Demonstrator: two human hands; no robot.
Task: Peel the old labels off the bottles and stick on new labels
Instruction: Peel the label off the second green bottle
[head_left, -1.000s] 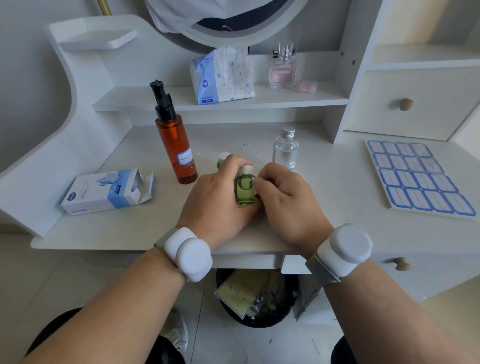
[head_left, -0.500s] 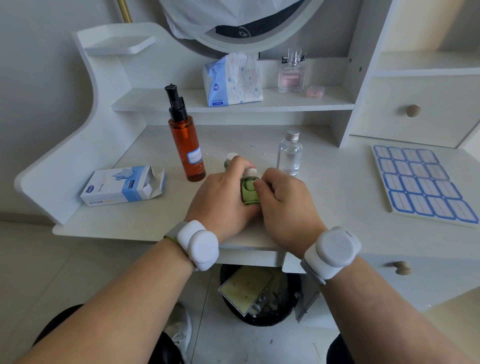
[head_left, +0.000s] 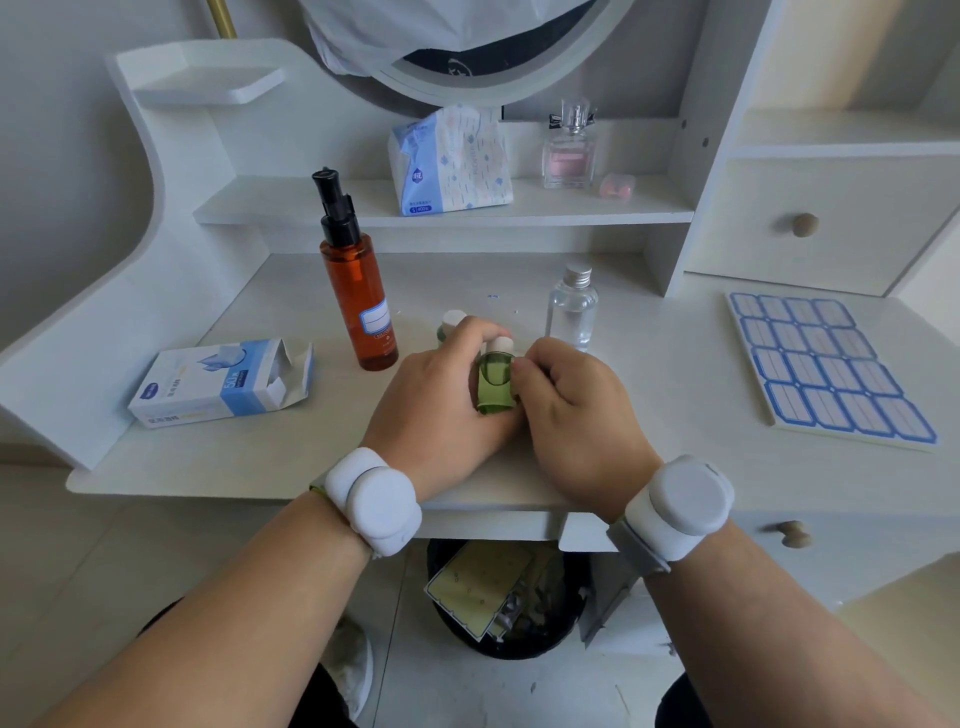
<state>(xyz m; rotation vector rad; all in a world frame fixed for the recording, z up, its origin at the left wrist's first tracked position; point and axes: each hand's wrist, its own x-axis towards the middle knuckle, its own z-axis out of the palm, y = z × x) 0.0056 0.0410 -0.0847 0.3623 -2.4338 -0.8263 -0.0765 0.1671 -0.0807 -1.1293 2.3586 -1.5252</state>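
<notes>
head view: a small green bottle (head_left: 494, 383) with a white cap is held upright over the white desk (head_left: 208, 457), near its front edge. the bottle is taken as the landmark. it is gripped by the left hand (head_left: 441, 410), whose fingers are curled round its left and far side. the right hand (head_left: 576, 410) is curled against the bottle's right side, fingertips pinched at its edge; whether a label is caught between them cannot be told. a white sensor band is worn on each wrist. just behind the bottle, partly hidden by the left hand, a second small bottle (head_left: 451, 323) with a white cap is seen. behind and to the left of the green bottle an amber pump bottle (head_left: 358, 296) stands upright, with a blue-edged label on its lower part. behind and to the right a clear bottle (head_left: 572, 309) with a silver cap stands. far to the right a sheet of blue-bordered labels (head_left: 826, 364) lies flat on the desk. to the left an opened white and blue box (head_left: 218, 382) lies on its side. below the bottle, under the desk, a black bin (head_left: 561, 636) is seen with a yellowish backing sheet (head_left: 478, 587) in it.
</notes>
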